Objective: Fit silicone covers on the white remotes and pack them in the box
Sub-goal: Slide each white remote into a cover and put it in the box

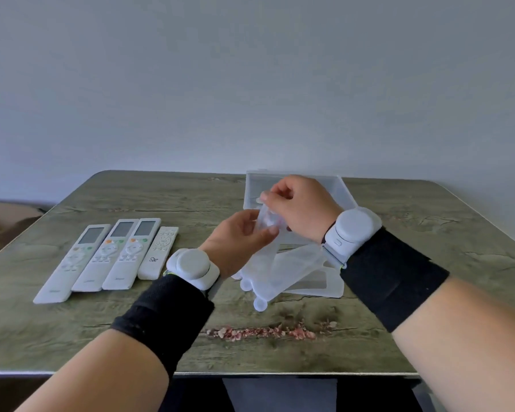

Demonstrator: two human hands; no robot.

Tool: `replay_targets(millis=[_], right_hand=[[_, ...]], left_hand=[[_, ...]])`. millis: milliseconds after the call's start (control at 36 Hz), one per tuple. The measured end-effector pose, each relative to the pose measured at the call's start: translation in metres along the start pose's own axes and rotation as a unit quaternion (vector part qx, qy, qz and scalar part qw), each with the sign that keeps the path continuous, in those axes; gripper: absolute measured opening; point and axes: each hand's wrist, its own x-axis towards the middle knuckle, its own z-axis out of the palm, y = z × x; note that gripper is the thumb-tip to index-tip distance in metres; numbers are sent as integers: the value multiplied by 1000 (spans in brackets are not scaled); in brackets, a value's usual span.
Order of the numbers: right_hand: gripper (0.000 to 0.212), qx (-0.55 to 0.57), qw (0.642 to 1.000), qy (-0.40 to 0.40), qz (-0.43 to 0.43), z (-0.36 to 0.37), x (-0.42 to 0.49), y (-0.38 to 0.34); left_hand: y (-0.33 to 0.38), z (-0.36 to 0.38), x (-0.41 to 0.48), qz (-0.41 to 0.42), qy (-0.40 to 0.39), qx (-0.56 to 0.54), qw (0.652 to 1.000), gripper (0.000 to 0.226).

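Both hands pinching one clear silicone cover (267,222), long axis near-upright: right hand (302,205) grips top end, left hand (241,242) lower; four remotes (110,257) leftward

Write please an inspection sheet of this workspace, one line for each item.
Surface: wood-patterned table, pinkish mark near the front edge.
Job's things: four white remotes side by side at left, uncovered; clear box open at the back; silicone covers piled before it.
Clutter: nothing seen.
Grippers: left hand and right hand both pinch one silicone cover raised over the pile; white wrist devices and black bands on both arms.
Cables: nothing seen.
Surroundings: plain wall behind; brown furniture at far left.
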Motion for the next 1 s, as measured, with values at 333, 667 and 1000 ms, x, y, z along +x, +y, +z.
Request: replay_targets(millis=[333, 667, 1000], right_hand=[[33, 18, 999, -19, -37, 82, 33, -43], [40, -83, 968, -212, 108, 190, 52, -51], [35, -60, 952, -250, 166, 225, 61, -57]], left_hand=[[-36, -71, -20, -74, 65, -138, 985, 15], [-80, -171, -38, -83, 242, -341, 905, 17], [-99, -194, -40, -94, 264, -413, 866, 37]])
